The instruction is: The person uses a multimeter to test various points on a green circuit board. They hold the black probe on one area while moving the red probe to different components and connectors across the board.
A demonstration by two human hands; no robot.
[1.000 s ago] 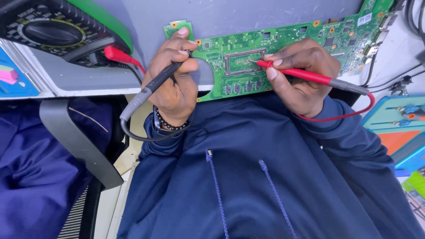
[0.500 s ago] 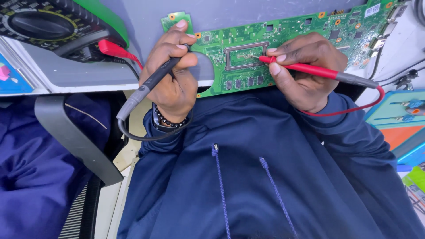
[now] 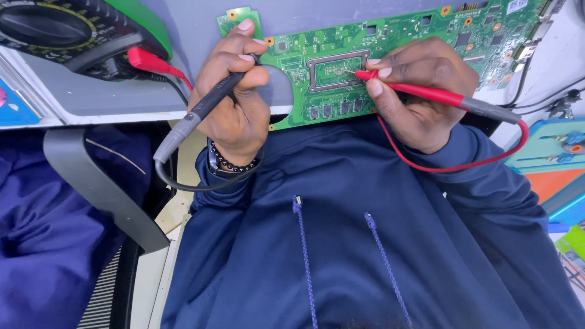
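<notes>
A green circuit board (image 3: 426, 36) lies on the grey bench edge in front of me. My left hand (image 3: 234, 91) grips a black test probe (image 3: 201, 109), its tip up against the board's left side by a round cut-out. My right hand (image 3: 417, 91) pinches a red test probe (image 3: 426, 92); its metal tip rests inside the rectangular metal-framed socket (image 3: 335, 70) at the board's middle. A beaded bracelet circles my left wrist.
A green-cased multimeter (image 3: 67, 30) with a red plug (image 3: 146, 61) sits at the top left. The red lead (image 3: 475, 164) loops over my right sleeve. A dark chair arm (image 3: 97, 183) is at left; blue and orange mats (image 3: 554, 164) lie at right.
The view has shifted slightly and both hands sit higher in it. The red probe tip has moved left onto the framed socket. The black probe stays in my left hand.
</notes>
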